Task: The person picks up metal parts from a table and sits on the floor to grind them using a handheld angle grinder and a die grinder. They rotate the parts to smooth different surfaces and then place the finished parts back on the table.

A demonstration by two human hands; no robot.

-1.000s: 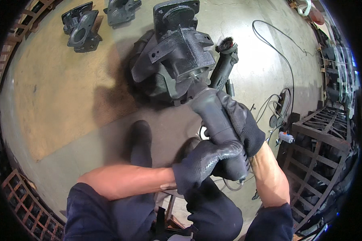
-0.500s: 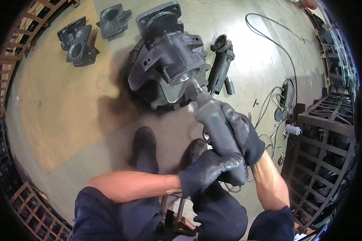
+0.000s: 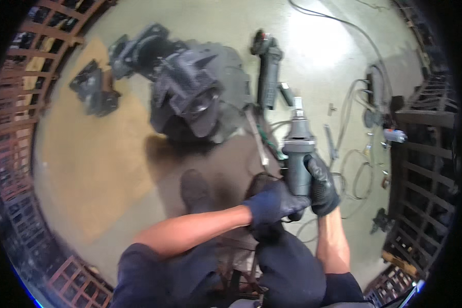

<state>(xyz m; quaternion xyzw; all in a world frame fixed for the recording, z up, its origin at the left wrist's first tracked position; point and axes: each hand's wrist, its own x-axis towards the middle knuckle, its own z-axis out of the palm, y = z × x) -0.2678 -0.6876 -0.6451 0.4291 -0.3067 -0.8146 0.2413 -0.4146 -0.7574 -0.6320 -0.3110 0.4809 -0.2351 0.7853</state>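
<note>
Both my gloved hands hold a dark grey die grinder (image 3: 299, 159), its silver tip pointing away from me. My left hand (image 3: 276, 201) wraps its rear end near my knee. On the right side of its body, my right hand (image 3: 321, 187) is closed, the thumb lying along the housing. To the left of the tool and apart from it, a large black metal casting (image 3: 187, 84) rests on a dark, rounded base (image 3: 231, 77). The casting's round bore (image 3: 204, 101) faces toward me. Motion blurs its edges.
An angle grinder (image 3: 268, 74) lies beyond the die grinder, a small dark cylinder (image 3: 286, 94) beside it. Smaller castings (image 3: 95, 91) sit at far left. Cables (image 3: 362, 174) loop over the right floor near a spray can (image 3: 395, 135). Metal cages (image 3: 426, 174) line both sides.
The die grinder has come away from the casting's bore and swung right, now pointing straight ahead. Both hands moved with it. The casting appears farther left and turned; the view has shifted too.
</note>
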